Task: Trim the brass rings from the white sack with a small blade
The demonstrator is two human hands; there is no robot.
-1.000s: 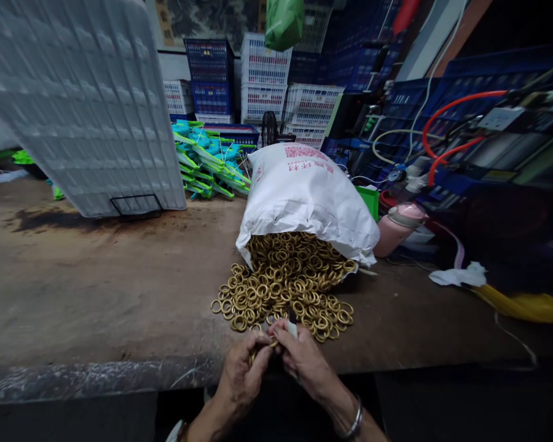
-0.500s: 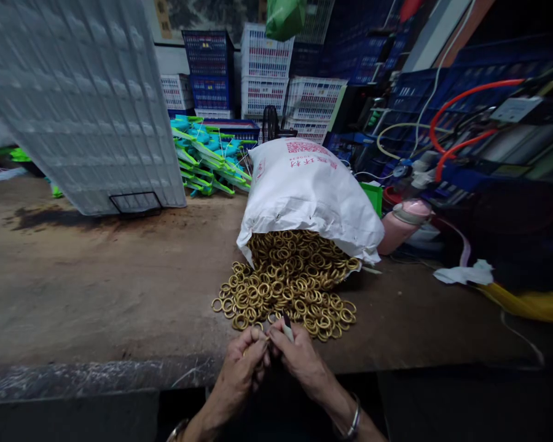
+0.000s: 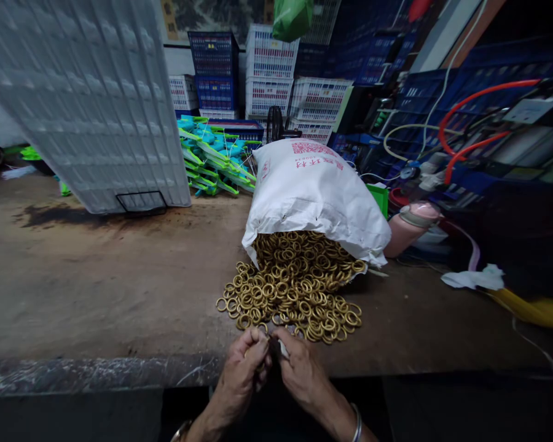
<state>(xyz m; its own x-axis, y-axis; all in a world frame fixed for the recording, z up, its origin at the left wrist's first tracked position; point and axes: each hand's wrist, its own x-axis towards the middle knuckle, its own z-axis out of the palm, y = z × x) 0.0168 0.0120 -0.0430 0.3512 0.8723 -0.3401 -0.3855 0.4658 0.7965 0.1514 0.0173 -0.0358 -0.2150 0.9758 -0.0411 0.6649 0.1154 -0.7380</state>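
My left hand [image 3: 245, 362] is closed in a pinch at the table's front edge. A sliver of gold shows between its fingers, apparently a brass-coloured ring [image 3: 247, 352], mostly hidden. Just to its right, my right hand [image 3: 301, 365] is closed around a slim tool with a pale flat part [image 3: 283, 349]; its kind is unclear. The two hands' fingertips nearly meet. Beyond them, many loose gold rings [image 3: 281, 291] spill from the mouth of a white woven sack [image 3: 316, 190] lying on its side.
The wooden table [image 3: 120, 294] has a worn front edge. On the left stands a tall ribbed translucent panel [image 3: 105, 123], with green and turquoise plastic pieces [image 3: 212, 159] behind it. A pink bottle [image 3: 410, 230] and a white cloth [image 3: 474, 277] lie right. Stacked crates [image 3: 270, 67] fill the back.
The tool's dark tip, which stuck up from my right hand, has swung down out of clear sight. My fingertips have drawn slightly apart. The whole view has shifted a little.
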